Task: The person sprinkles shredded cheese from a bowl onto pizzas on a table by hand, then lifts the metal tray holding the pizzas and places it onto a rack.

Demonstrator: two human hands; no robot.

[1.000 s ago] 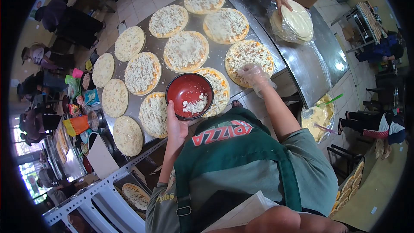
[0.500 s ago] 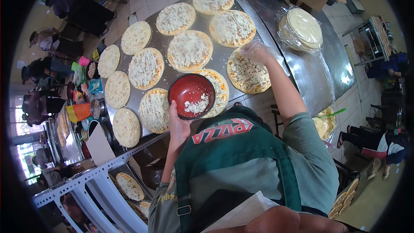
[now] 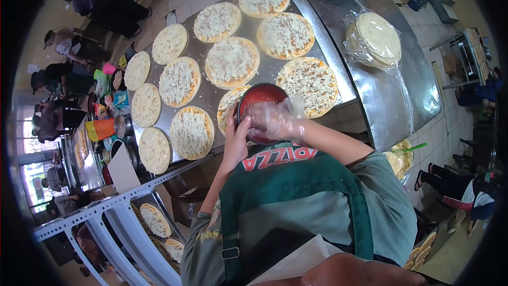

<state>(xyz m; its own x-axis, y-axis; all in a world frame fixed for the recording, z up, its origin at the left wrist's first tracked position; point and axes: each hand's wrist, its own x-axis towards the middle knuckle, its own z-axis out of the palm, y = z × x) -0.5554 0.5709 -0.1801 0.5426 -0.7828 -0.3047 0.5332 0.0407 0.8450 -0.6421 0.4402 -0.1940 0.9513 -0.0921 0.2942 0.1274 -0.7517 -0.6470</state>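
My left hand (image 3: 236,139) grips the side of a red bowl with a dark rim (image 3: 263,94), thumb on the rim. Inside the bowl is my right hand (image 3: 272,119), in a clear plastic glove; its fingers are smeared by motion, and the grated cheese there is hidden. Beneath the bowl lies a partly covered pizza (image 3: 226,107) topped with cheese. Right of it is a cheese-covered pizza (image 3: 308,86) with sauce showing between the shreds. Another cheese-topped pizza (image 3: 192,133) sits left of the bowl.
Several more topped pizzas (image 3: 232,62) cover the metal table (image 3: 203,80). A plastic-wrapped stack of flat dough rounds (image 3: 378,37) stands at right. A grey perforated metal rack (image 3: 106,209) is at lower left. Several people work along the left; another person (image 3: 465,185) is at far right.
My right hand has moved from above the right-hand pizza down into the bowl. My left hand and the bowl have shifted slightly right and up.
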